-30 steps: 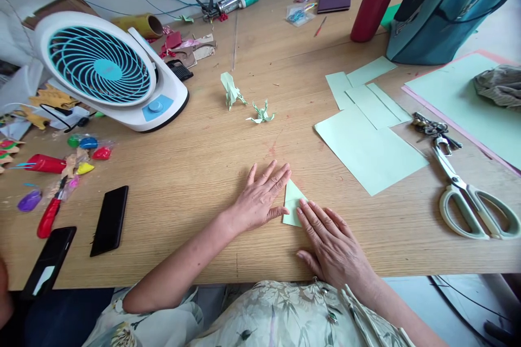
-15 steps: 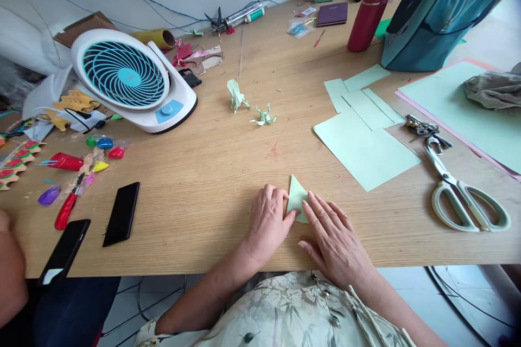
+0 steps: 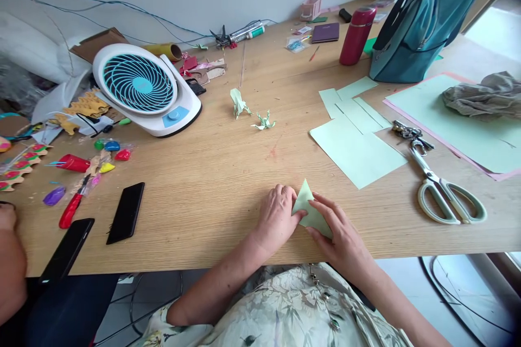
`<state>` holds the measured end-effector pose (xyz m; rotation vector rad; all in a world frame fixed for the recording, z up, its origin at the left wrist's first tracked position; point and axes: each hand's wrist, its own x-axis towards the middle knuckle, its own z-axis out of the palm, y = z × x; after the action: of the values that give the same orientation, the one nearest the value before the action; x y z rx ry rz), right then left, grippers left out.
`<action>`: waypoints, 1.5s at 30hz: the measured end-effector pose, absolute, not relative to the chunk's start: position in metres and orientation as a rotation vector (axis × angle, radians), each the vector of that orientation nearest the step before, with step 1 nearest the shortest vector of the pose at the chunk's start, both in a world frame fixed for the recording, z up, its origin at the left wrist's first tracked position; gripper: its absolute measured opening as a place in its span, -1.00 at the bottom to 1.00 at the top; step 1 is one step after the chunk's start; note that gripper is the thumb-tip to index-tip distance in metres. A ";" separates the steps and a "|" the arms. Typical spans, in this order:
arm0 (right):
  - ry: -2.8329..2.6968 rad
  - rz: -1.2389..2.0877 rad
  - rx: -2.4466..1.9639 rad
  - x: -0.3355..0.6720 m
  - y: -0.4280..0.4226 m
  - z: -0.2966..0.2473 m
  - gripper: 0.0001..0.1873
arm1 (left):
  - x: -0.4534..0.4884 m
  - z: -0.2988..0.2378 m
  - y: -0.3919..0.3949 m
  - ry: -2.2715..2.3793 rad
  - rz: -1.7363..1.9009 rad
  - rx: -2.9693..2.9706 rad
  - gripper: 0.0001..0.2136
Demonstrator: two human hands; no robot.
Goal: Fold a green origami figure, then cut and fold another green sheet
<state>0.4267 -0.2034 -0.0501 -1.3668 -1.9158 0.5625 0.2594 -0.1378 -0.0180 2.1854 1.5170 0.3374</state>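
Note:
A small light-green paper [image 3: 317,220], folded to a point at its top, lies near the table's front edge between my hands. My left hand [image 3: 279,216] grips its left side, with the thumb on top and the other fingers curled. From the right, my right hand [image 3: 337,227] holds the lower right part between thumb and fingers. Farther back stand two folded paper figures, one upright [image 3: 238,103] and one low and spiky [image 3: 264,120]. To the right lie flat light-green sheets [image 3: 358,149], a bunch of keys [image 3: 409,133] and scissors [image 3: 450,198].
A white fan [image 3: 140,84] stands at the back left, near coloured clay lumps [image 3: 112,145] and two black phones [image 3: 126,212]. A red bottle [image 3: 357,37] and a teal backpack [image 3: 419,32] stand at the back right. Another person's arm [image 3: 12,260] rests at the left edge.
The folded paper shows a wider lower right part now. My right hand has gone from lying flat beside it to holding it with thumb and fingers. The camera view has shifted slightly.

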 end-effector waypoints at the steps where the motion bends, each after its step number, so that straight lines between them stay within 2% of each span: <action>1: -1.823 0.630 -1.375 0.430 -0.201 -0.047 -0.59 | 0.259 -0.018 -0.138 1.485 0.363 2.165 -0.77; 3: -1.619 0.736 -1.415 0.438 -0.192 -0.040 -0.64 | 0.258 -0.019 -0.138 1.407 0.410 2.072 -0.78; 7: -1.362 1.055 -1.436 0.449 -0.167 -0.031 -0.54 | 0.258 -0.015 -0.135 1.258 0.477 1.835 -0.77; 11: -1.301 1.359 -1.353 0.447 -0.149 -0.029 -0.62 | 0.257 -0.007 -0.129 1.131 0.485 1.749 -0.73; 15: -1.092 1.479 -1.223 0.440 -0.147 -0.023 -0.53 | 0.255 -0.001 -0.123 1.095 0.572 1.646 -0.96; 18: -1.039 1.547 -1.189 0.437 -0.150 -0.018 -0.58 | 0.253 0.001 -0.120 1.068 0.627 1.631 -0.86; 26: -1.180 1.486 -1.200 0.435 -0.155 -0.024 -0.65 | 0.254 0.006 -0.118 1.008 0.711 1.900 -0.83; 31: -1.059 1.484 -1.233 0.435 -0.157 -0.025 -0.62 | 0.252 0.005 -0.118 1.053 0.655 1.658 -0.87; 34: -1.025 1.432 -1.271 0.438 -0.158 -0.024 -0.63 | 0.248 0.005 -0.117 1.092 0.604 1.540 -0.83; 45: -1.440 1.458 -1.343 0.442 -0.156 -0.010 -0.66 | 0.248 0.006 -0.118 1.058 0.539 1.731 -0.88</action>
<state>0.4420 -0.1557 -0.0103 -1.3431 -1.4396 1.4583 0.2477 -0.1176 0.0055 1.7314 1.0584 0.5386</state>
